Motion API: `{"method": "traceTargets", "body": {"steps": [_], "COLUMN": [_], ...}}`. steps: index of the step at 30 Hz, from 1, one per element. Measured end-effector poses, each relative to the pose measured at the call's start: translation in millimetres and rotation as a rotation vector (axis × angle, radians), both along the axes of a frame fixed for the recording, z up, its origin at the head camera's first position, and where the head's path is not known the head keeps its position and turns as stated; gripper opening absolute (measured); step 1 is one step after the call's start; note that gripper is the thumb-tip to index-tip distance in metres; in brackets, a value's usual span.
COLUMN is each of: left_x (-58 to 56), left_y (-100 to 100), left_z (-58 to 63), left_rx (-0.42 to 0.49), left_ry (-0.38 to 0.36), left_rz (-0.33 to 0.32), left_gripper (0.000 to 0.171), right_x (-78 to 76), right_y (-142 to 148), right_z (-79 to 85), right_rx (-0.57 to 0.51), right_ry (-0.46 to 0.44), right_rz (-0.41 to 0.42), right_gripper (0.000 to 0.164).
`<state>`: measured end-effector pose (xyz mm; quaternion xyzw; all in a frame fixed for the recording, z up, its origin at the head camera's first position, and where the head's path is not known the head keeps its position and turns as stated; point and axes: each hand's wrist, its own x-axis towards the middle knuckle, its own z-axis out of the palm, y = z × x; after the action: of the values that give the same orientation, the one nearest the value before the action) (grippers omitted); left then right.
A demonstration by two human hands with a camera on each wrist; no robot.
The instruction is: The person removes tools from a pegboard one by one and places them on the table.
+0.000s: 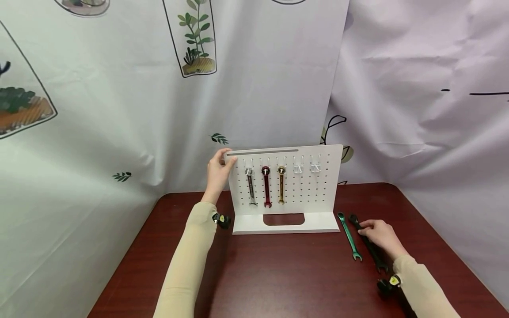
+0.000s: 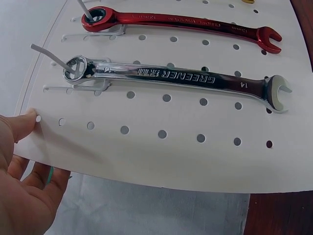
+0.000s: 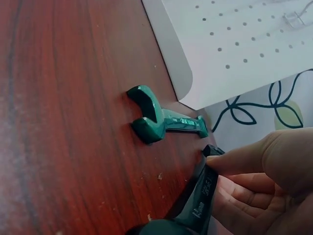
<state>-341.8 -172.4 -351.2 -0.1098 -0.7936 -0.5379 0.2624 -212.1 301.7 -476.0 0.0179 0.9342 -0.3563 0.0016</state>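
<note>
At the upper left corner of a white pegboard (image 1: 318, 194), my left hand (image 1: 217, 174) grips the edge, thumb on the front face and fingers behind. From its hooks hang a silver combination wrench (image 2: 176, 78), a red one (image 2: 195, 23) and a gold one (image 1: 281, 187), ring ends up. To the right of the board, my right hand (image 1: 381, 236) pinches a black combination wrench (image 3: 199, 203) between thumb and fingers; whether it touches the table is unclear. Beside it a green combination wrench (image 1: 350, 238) lies on the table, open end toward me.
Two clear hooks (image 1: 298, 168) on the pegboard's right side hold nothing. The board stands on a white base with a cut-out. Beneath is a dark red wooden table (image 1: 286, 274), and a printed white curtain (image 1: 270, 101) hangs behind it.
</note>
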Motion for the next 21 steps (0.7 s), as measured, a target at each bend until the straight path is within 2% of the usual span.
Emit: {"method": "traceTargets", "body": {"steps": [6,14,21], "left_x": [0.8,2.9,2.1], "left_y": [0.2,1.2,0.6], "left_z": [0.5,1.0,1.1], "left_rx": [-0.005,-0.005,0.0], "left_ry": [-0.004,-0.011,-0.001], "left_rz": [0.01,0.002,-0.003], "left_gripper": [0.036,0.036,0.037], "right_x": [-5.3,-4.8,-5.7], "right_y": [-1.3,-2.2,-1.8], "right_z": [0.0,-2.4,-2.7], "right_rx": [0.023,-0.07,-0.086], "right_ry": [-0.005,-0.042,-0.036], "right_rz": [-0.006,-0.012,-0.003], "right_gripper": [0.033,0.035,0.037]}}
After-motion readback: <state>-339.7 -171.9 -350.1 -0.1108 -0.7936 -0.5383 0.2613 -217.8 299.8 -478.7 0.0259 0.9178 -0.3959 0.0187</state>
